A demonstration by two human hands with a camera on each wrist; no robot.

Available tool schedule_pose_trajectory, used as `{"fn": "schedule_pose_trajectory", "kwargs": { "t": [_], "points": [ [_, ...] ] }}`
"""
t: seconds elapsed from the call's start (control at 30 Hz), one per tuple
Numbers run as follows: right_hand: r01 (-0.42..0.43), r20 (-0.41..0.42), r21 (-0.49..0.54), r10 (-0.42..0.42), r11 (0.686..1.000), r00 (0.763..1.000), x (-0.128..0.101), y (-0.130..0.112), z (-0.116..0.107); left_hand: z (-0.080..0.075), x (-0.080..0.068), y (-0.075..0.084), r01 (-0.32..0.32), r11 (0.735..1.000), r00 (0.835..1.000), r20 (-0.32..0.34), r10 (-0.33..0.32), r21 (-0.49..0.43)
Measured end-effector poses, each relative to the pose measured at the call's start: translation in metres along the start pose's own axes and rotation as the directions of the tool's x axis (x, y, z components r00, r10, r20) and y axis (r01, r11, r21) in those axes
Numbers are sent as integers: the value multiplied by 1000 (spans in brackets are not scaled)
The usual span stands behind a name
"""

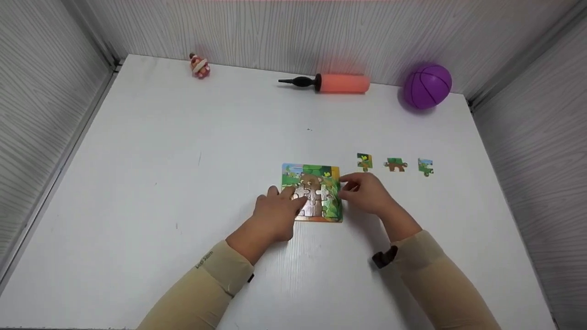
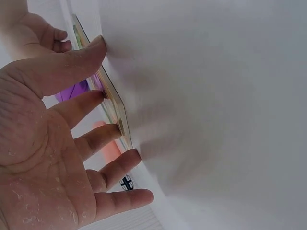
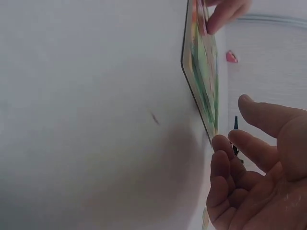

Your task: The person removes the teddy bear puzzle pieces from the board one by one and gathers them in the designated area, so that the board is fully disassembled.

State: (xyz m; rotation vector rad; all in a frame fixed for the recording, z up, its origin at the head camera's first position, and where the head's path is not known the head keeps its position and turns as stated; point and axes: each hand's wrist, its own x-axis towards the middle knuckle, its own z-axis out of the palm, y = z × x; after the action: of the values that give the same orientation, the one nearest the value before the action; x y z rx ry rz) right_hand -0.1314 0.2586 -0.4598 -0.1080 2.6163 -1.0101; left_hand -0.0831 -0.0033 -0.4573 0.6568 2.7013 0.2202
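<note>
Left hand (image 1: 274, 213), right hand (image 1: 369, 195), one bear puzzle (image 1: 316, 208)

From the head view I see the puzzle flat on the white table (image 1: 137, 160), slightly right of middle, three loose pieces (image 1: 395, 162) toward the right edge. Left wrist: fingers spread over the puzzle's left side. Right wrist: fingers loosely bent at its right edge, thumb apart.

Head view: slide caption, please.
Left hand touches a jigsaw, right hand at its edge; three loose pieces, orange pump and purple ball lie beyond.
</note>
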Motion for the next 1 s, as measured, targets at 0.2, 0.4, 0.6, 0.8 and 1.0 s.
{"fn": "schedule_pose_trajectory", "kwargs": {
  "t": [0.2, 0.4, 0.6, 0.8, 1.0],
  "points": [
    [-17, 43, -37, 19, 999, 999, 6, -11, 14, 0, 2, 1, 6, 1000, 1000, 15, -6, -7],
    [-14, 55, -103, 20, 995, 998, 8, -16, 18, 0, 1, 7, 24, 1000, 1000, 7, -24, -15],
    [-10, 56, -128, 17, 992, 998, 9, -15, 19, -1, 2, 12, 30, 999, 1000, -1, -30, 30],
    [-23, 56, -104, 29, 994, 998, 9, -19, 19, -1, 3, 13, 36, 998, 999, -3, -36, 55],
    [-44, 27, -95, 47, 995, 999, 7, -22, 20, 1, 5, 15, 28, 995, 1000, -2, -28, 91]
  ]
}}
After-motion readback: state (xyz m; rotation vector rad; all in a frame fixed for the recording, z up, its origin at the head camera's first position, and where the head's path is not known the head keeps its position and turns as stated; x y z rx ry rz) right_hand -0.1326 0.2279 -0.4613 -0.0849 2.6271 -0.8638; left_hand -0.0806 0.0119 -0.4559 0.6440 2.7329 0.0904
